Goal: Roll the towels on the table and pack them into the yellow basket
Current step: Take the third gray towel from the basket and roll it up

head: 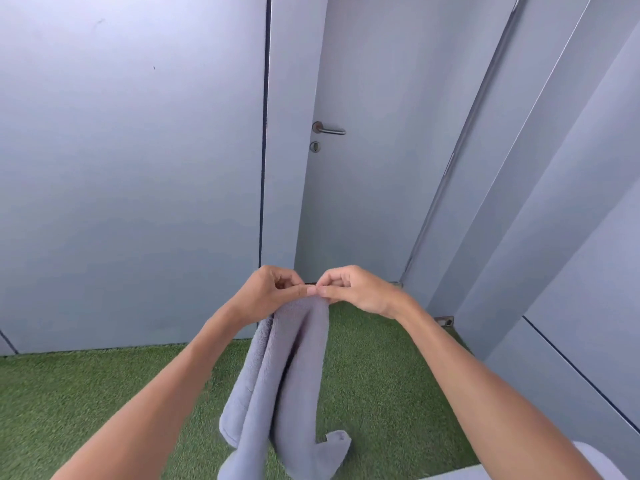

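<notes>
Both hands raised in front of the door (349, 168): left hand (273, 292) and right hand (353, 289) pinch the top edge of a grey towel (287, 375) with curled fingers, thumbs nearly touching, the cloth hanging limp in long folds over the green turf (104, 393). Looks like the straightening step before rolling; next likely spread the corners apart and lay it flat. Soft terry, floppy; table and yellow basket not visible, only a pale edge (595, 459) bottom right.

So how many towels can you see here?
1 for sure: a grey towel hangs from both hands, left hand and right hand pinching its top edge. The table and basket are out of view, so others may be hidden.
</notes>
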`<state>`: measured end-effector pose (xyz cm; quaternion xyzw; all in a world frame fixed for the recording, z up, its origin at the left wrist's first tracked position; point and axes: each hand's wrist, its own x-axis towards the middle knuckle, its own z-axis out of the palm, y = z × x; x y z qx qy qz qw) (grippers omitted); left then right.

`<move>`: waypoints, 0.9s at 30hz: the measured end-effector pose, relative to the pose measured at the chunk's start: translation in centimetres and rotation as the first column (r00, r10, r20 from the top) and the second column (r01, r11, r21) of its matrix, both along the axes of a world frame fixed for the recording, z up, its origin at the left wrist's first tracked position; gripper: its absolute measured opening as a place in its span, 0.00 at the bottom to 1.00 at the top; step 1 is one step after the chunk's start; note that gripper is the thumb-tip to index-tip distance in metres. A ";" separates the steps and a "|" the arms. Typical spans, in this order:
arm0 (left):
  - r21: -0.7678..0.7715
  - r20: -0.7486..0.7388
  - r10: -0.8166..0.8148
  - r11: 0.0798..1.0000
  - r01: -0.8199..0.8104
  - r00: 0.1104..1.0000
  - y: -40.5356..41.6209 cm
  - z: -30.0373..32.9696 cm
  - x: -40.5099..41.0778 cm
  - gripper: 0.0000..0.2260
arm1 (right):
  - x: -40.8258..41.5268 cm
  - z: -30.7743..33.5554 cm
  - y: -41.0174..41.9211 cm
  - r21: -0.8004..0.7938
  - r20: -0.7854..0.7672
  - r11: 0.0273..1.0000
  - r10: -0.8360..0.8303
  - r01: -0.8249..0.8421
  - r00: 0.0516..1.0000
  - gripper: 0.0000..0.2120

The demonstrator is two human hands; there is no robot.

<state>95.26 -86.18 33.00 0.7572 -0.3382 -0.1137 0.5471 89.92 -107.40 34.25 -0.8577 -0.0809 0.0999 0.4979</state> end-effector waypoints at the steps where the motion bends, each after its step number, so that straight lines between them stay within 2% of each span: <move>1: 0.003 -0.006 0.010 1.000 -0.010 1.000 0.3 -0.2 0.0 0.19 | 0.1 0.0 0.0 -0.007 0.033 1.000 -0.018 0.018 0.999 0.08; 7: 0.031 -0.095 0.120 0.993 -0.118 0.988 5.0 -2.1 1.1 0.23 | -0.3 0.4 -5.4 -0.173 0.172 0.952 -0.224 0.254 0.959 0.07; 10: 0.062 -0.155 0.094 0.994 -0.086 0.983 6.9 -2.1 1.5 0.24 | -1.0 -0.3 -8.3 -0.212 0.198 0.907 -0.325 0.364 0.925 0.06; 12: 0.073 -0.140 0.089 0.994 -0.079 0.986 7.0 -1.4 1.3 0.25 | -1.4 -1.0 -8.5 -0.243 0.221 0.883 -0.353 0.402 0.909 0.06; 14: 0.054 -0.091 0.091 0.995 -0.086 0.992 6.3 -0.1 0.8 0.22 | -1.5 -1.7 -7.0 -0.264 0.164 0.901 -0.309 0.344 0.937 0.05; 16: 0.029 -0.061 0.050 0.998 -0.048 0.997 4.9 1.1 0.2 0.18 | -1.6 -2.5 -4.2 -0.280 -0.004 0.947 -0.168 0.160 0.986 0.10; 18: 0.054 -0.029 -0.060 0.997 0.062 0.998 3.3 1.5 -0.4 0.16 | -1.5 -2.5 -0.8 -0.194 -0.156 0.981 -0.015 -0.016 0.988 0.19; 20: 0.115 -0.040 -0.156 0.980 0.160 0.987 2.0 0.9 -0.8 0.14 | -1.1 -2.0 1.7 -0.070 -0.178 0.993 0.078 -0.092 0.981 0.23; 23: 0.110 -0.093 -0.175 0.977 0.185 0.980 2.1 -0.6 -1.1 0.13 | -0.6 -1.0 2.7 -0.009 -0.169 0.984 0.172 -0.177 0.970 0.15; 25: 0.099 -0.111 -0.176 0.977 0.188 0.978 2.6 -1.1 -1.1 0.13 | -0.8 -0.7 2.3 0.029 -0.202 0.985 0.171 -0.169 0.964 0.11; 27: 0.106 -0.119 -0.166 0.978 0.179 0.979 3.2 -1.5 -1.0 0.13 | -1.2 -0.5 1.4 0.028 -0.165 0.992 0.127 -0.124 0.978 0.10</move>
